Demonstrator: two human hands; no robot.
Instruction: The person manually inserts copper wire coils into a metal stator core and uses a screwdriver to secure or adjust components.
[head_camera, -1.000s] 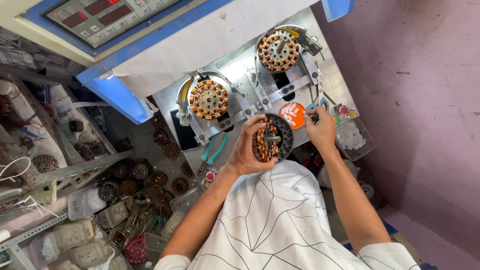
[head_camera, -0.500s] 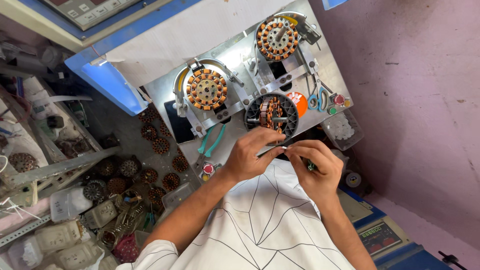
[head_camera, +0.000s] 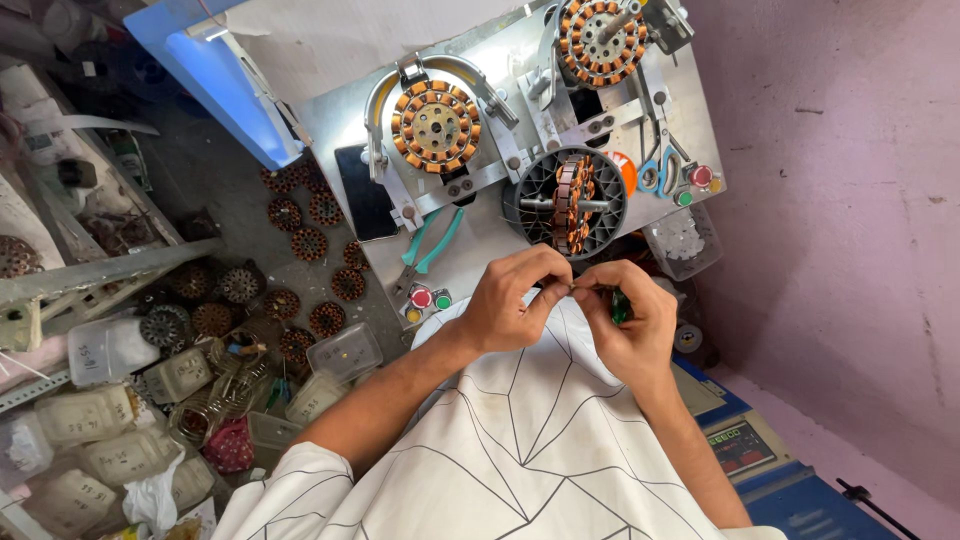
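My left hand (head_camera: 510, 300) and my right hand (head_camera: 630, 325) meet just above my white shirt, fingertips touching. Between them they pinch a thin wire end (head_camera: 572, 290), too small to make out well. My right hand also holds a small green tool (head_camera: 620, 306) in its palm. Just beyond the hands, a copper-wound stator stands edge-on in a dark round ribbed holder (head_camera: 530, 215) on the metal machine plate (head_camera: 480, 240). Neither hand touches it.
Two wound stators sit on fixtures on the plate, one at the left (head_camera: 435, 125) and one at the far right (head_camera: 600, 40). Teal-handled pliers (head_camera: 432, 243), scissors (head_camera: 655, 175), red and green buttons (head_camera: 430, 298) and a clear tub (head_camera: 680, 240) lie around. Several loose stators (head_camera: 300, 240) and plastic boxes (head_camera: 110, 350) fill the left.
My left hand let go of the round holder with the stator, which now stands on the plate. Both hands drew back toward my body and came together on the wire.
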